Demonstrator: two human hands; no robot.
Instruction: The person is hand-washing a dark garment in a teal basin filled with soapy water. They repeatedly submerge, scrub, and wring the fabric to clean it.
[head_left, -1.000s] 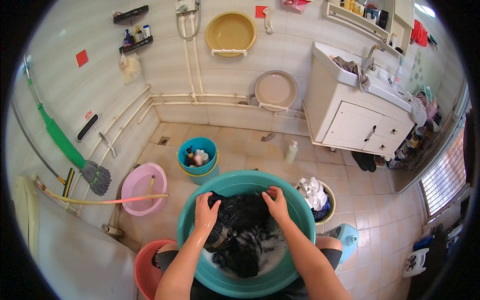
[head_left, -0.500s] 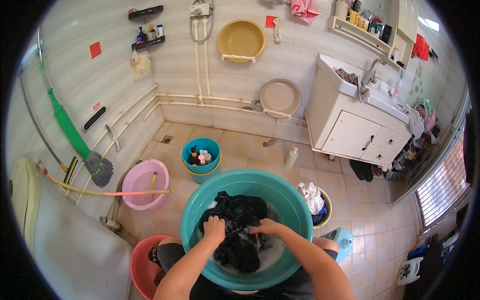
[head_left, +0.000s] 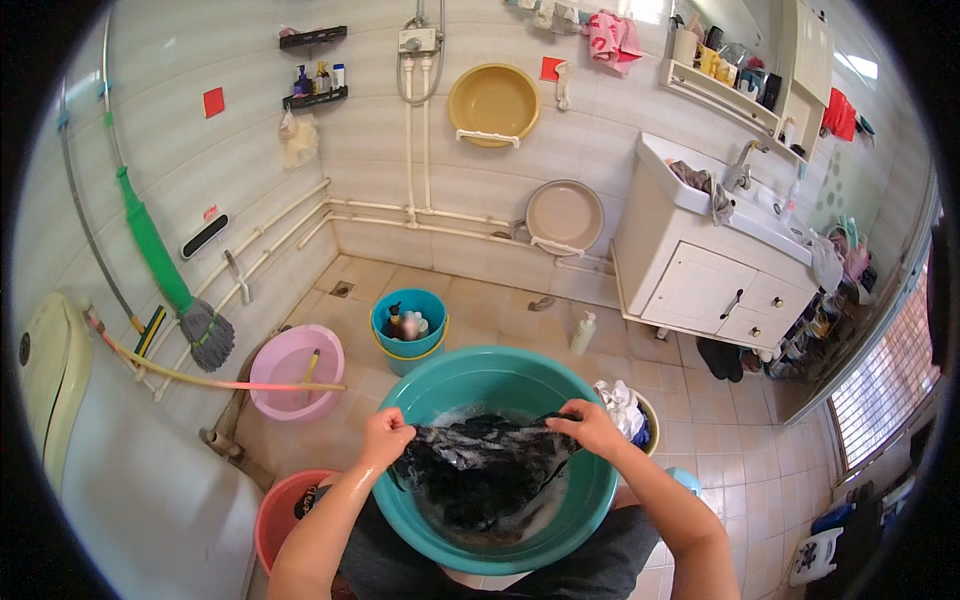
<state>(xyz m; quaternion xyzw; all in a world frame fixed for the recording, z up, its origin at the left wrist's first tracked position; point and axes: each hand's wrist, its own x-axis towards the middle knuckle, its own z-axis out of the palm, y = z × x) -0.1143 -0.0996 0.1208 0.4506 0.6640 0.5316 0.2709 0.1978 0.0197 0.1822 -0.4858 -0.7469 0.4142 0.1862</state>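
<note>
A wet black garment [head_left: 490, 470] is stretched between my two hands over the large teal basin [head_left: 482, 368]; its lower part still lies in the soapy water. My left hand [head_left: 388, 438] pinches one end at the basin's left side. Its other end is gripped by my right hand [head_left: 588, 427] near the right rim. Whitish foam shows on the cloth and around it in the water. What kind of garment it is, I cannot make out.
Left of the basin are a pink basin [head_left: 262, 372] with a hose [head_left: 230, 385] across it and a red basin [head_left: 277, 515]. Beyond stands a blue bucket [head_left: 405, 362] of bottles. A pump bottle [head_left: 583, 334] and a tub of white and blue laundry [head_left: 650, 425] are at right.
Both hands have come up from the garment in the water and moved apart. They now hold its upper edge raised and spread between them.
</note>
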